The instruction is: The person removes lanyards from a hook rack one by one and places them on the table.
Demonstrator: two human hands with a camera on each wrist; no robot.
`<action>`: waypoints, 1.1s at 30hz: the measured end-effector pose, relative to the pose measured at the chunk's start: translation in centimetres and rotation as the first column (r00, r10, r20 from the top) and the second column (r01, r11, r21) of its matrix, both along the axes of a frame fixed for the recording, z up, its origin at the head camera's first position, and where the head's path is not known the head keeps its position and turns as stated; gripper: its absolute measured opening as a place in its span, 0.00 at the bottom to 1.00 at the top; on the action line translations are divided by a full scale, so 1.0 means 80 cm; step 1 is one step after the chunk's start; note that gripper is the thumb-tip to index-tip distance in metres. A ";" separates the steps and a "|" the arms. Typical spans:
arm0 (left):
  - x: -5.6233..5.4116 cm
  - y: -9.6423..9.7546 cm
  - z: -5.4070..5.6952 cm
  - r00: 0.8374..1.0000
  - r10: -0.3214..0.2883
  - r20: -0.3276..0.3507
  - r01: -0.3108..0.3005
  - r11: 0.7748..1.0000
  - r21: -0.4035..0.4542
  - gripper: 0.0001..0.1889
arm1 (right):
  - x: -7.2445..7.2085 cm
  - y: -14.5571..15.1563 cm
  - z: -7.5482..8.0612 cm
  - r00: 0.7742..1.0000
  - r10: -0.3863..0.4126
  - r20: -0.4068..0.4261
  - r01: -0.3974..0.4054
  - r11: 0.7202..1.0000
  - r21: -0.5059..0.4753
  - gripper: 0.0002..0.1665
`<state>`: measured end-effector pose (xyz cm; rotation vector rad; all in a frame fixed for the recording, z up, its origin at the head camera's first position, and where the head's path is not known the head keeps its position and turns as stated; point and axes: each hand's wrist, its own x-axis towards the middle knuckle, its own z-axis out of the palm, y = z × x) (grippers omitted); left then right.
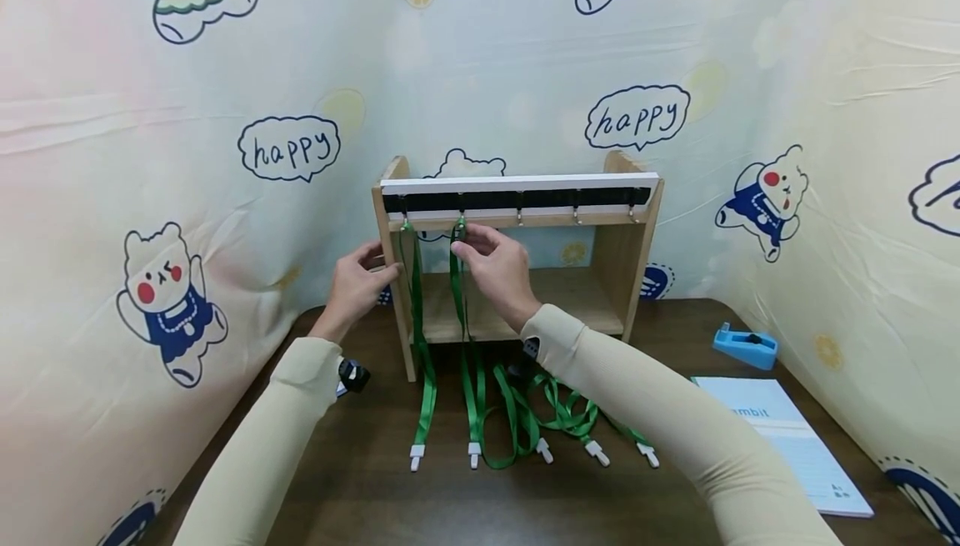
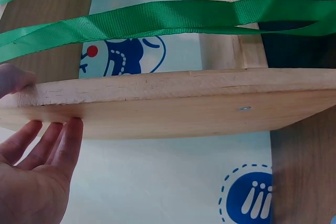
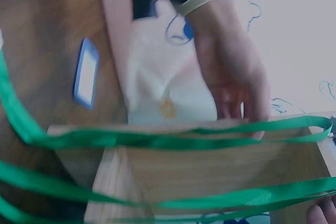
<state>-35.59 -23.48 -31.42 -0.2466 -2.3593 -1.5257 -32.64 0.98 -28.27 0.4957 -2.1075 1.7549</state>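
A small wooden rack stands on the table, with a row of metal hooks along its top bar. My left hand holds the rack's left side panel, thumb on the front edge and fingers against the outer face. My right hand pinches the upper end of a green lanyard right at the second hook. Another green lanyard hangs from the leftmost hook, its white clip low in front. In the right wrist view, both lanyards cross in front of the rack, and only my right fingertips show.
Several more green lanyards with white clips lie on the table before the rack. At right are a blue tape dispenser and a white-blue notebook. A blue-edged card lies left of the rack. Printed curtain surrounds the table.
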 end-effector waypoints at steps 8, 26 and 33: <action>-0.002 -0.001 -0.004 1.000 0.018 0.005 -0.018 1.000 -0.010 0.32 | -0.003 -0.015 0.003 0.994 0.019 0.103 -0.010 0.996 -0.089 0.16; -0.003 -0.001 0.001 1.000 0.001 0.006 -0.001 1.000 -0.008 0.32 | -0.011 -0.020 0.017 0.978 0.099 0.185 -0.058 0.975 -0.214 0.14; -0.003 -0.002 -0.001 1.000 0.008 0.014 -0.008 1.000 -0.016 0.32 | -0.014 -0.017 0.014 0.966 0.172 0.192 -0.126 0.965 -0.230 0.14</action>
